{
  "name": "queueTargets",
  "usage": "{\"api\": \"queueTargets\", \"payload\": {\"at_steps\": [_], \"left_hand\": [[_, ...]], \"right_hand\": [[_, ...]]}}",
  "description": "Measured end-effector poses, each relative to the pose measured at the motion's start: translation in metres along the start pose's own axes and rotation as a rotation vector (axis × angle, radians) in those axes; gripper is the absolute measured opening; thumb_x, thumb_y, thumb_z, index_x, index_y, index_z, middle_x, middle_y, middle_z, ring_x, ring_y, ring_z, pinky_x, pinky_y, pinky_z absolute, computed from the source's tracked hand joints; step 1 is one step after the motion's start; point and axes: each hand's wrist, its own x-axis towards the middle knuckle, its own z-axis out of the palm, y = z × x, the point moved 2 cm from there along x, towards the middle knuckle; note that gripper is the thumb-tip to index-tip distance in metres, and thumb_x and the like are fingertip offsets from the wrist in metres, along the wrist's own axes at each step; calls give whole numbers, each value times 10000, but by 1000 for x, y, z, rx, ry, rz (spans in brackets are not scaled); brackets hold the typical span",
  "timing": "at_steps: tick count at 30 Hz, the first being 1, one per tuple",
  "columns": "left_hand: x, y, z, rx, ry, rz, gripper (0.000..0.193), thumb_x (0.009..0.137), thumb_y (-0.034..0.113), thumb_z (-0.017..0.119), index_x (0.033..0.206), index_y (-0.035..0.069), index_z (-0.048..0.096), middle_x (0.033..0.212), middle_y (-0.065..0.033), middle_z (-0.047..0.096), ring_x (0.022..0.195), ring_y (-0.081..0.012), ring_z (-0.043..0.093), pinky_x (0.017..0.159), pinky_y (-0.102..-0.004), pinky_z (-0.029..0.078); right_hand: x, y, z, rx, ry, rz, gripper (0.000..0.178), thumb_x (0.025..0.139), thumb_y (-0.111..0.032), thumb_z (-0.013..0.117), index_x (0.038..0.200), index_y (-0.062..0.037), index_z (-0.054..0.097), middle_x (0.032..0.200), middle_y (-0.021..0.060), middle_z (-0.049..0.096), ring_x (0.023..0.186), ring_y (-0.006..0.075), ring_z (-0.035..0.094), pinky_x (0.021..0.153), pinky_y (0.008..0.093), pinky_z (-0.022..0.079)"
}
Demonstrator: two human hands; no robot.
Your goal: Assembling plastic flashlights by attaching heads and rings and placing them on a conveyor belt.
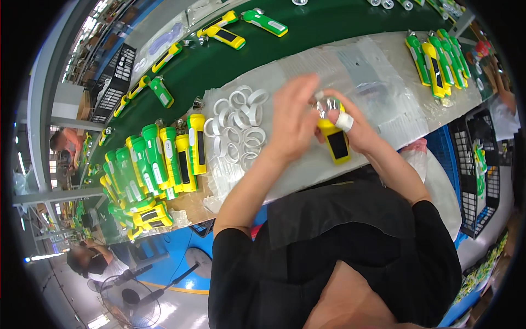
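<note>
A yellow flashlight (337, 147) with a dark panel on its handle and a shiny, clear head is in front of me at the bench edge. My right hand (359, 125) is closed around its upper part from the right, a white wrap on the thumb. Blurred by motion, my left hand (296, 118) is beside the flashlight's head with its fingers stretched out; whether its thumb touches the flashlight I cannot tell. Several white rings (239, 123) lie in a loose heap to the left of my left forearm.
Many green and yellow flashlights (156, 159) stand packed at the left; another group (436, 64) lies at the right. Beyond the plastic-covered bench top (383, 71), a green conveyor belt (219, 66) carries more. Black crates (115, 79) and a floor fan (131, 299) are around; other people work nearby.
</note>
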Motion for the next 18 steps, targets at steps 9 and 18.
{"api": "queueTargets", "payload": {"at_steps": [9, 18], "left_hand": [[8, -76, -59, 425, -386, -189, 184, 849, 145, 676, 1014, 63, 679, 923, -104, 670, 860, -275, 628, 804, -359, 471], [-9, -67, 6, 31, -457, -451, 256, 823, 150, 695, 1047, 33, 659, 1141, -151, 619, 892, -298, 628, 772, -353, 500]], "right_hand": [[22, -18, -18, -128, 108, -195, 545, 914, -457, 588, 1243, -39, 468, 825, 93, 576, 683, 153, 565, 651, 282, 449], [27, -9, -31, -138, 153, -298, 477, 917, -346, 617, 1229, -20, 463, 866, 116, 598, 697, 165, 585, 664, 292, 473]]}}
